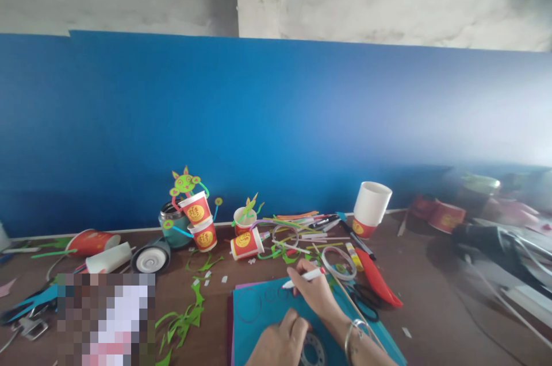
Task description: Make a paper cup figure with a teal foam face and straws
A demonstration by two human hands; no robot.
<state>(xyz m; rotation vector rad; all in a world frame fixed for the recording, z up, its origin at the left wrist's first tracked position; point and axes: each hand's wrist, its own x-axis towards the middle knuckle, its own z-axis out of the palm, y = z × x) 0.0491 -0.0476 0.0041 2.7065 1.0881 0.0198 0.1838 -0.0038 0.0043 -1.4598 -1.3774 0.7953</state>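
A white marker with a red end (305,277) is held in my right hand (317,291), its tip over a sheet of blue paper (254,328). On the left part of that sheet is a large drawn circle, with smaller ones beside it toward the marker. My left hand (280,340) rests on the paper nearer to me, fingers curled; what it holds, if anything, is hidden. Just right of it lies a grey ring-shaped roll (313,350). Purple paper shows from under the blue sheet's left edge.
Paper-cup figures (198,222) stand at the back left beside a teal jar (176,234). Green paper scraps (183,323) lie left of the sheet. Pens and straws (319,228), stacked white cups (371,205), black scissors (366,303) and a red pouch (377,280) are behind and right.
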